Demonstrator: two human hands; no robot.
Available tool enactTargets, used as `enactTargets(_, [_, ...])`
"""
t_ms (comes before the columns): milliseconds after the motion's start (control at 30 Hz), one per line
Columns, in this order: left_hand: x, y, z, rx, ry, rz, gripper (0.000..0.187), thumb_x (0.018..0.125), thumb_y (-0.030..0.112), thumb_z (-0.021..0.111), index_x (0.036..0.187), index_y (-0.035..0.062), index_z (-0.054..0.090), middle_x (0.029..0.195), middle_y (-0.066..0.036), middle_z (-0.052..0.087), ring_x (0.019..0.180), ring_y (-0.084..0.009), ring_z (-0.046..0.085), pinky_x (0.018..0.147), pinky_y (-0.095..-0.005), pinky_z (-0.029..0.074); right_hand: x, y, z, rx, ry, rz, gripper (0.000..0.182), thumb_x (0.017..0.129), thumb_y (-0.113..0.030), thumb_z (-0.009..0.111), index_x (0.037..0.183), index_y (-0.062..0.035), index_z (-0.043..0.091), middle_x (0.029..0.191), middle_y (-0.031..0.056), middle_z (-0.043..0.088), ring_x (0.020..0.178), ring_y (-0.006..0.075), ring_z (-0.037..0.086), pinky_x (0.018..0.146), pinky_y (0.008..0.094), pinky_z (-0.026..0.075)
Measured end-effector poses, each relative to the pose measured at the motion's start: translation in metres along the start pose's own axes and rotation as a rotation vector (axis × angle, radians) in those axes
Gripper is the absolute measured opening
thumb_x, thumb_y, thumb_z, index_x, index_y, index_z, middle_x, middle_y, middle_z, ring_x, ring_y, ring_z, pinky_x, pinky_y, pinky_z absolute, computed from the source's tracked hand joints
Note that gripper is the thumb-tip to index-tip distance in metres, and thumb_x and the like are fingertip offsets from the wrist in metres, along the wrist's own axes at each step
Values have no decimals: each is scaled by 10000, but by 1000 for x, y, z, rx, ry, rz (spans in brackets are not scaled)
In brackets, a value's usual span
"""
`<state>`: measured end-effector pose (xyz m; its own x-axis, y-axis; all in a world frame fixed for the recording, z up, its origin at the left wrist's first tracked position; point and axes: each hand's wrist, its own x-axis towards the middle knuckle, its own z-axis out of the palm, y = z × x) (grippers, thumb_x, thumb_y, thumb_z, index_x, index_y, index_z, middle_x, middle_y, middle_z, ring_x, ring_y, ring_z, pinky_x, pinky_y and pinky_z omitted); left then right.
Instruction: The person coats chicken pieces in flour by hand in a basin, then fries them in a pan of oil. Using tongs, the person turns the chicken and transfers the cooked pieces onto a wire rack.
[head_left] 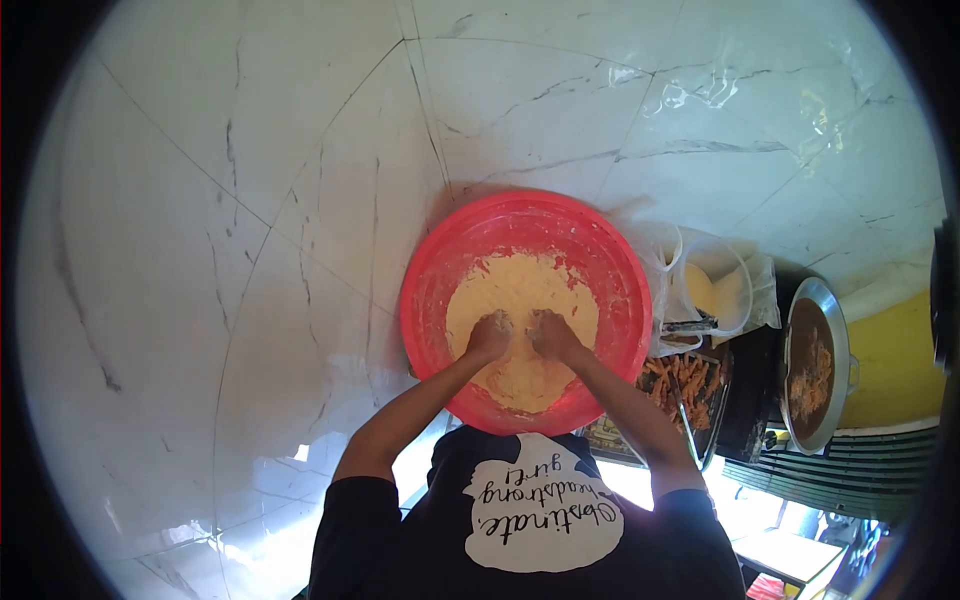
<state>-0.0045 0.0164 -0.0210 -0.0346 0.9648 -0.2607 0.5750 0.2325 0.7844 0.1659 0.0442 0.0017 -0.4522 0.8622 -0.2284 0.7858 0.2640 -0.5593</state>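
A large red basin (425, 260) holds a bed of pale, powdery flour (520, 285), with some dusted up its walls. Both my hands are down in it, side by side with a small gap between them. My left hand (490, 336) is closed, its knuckles coated with flour. My right hand (551, 334) is likewise curled shut and whitened at the fingers. Whatever lies under the flour is hidden, and the fingertips are sunk out of sight.
Right of the basin are a clear tub (735, 300) in plastic bags, a tray of fried brown pieces (705, 380) with tongs (686, 408), and a wide metal pan (842, 340) with brown oil and frying food. Marbled tile walls (300, 200) stand behind and left.
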Motion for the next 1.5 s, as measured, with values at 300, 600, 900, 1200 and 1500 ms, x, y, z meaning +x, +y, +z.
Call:
enactTargets(300, [-23,10,-15,318,-511,184,389,705,288,646,923,-34,634,908,-198,656,833,-290,642,723,-381,490,-25,-15,-10,-131,-416,-133,430,705,-290,696,1032,-16,642,952,209,649,912,331,631,797,388,501])
enactTargets(600, [-17,8,-34,192,-474,-385,465,816,408,569,1007,-12,629,1013,-196,636,906,-260,641,769,-343,512,-20,-12,-39,105,-380,332,428,805,-338,643,1016,33,621,895,200,655,725,294,659,592,367,529])
enactTargets(900, [-19,-7,32,-403,-212,-541,547,881,536,456,921,28,654,823,-134,632,790,-222,632,655,-355,495,-17,7,0,870,-452,384,385,895,-384,523,790,-19,584,595,28,493,478,151,528,441,305,450])
enactTargets(1200, [0,-53,18,-273,-168,-597,535,847,491,536,1018,-9,616,1025,-179,633,891,-262,639,764,-378,505,-26,-11,-35,251,-361,415,396,868,-377,583,852,19,586,605,62,524,556,182,581,504,328,486])
enactTargets(1500, [-28,17,18,-521,-214,-643,524,854,526,520,831,12,621,803,-127,630,739,-243,646,659,-379,508,-16,6,5,799,-604,484,514,877,-356,523,1194,43,463,1184,219,511,858,336,627,708,448,551])
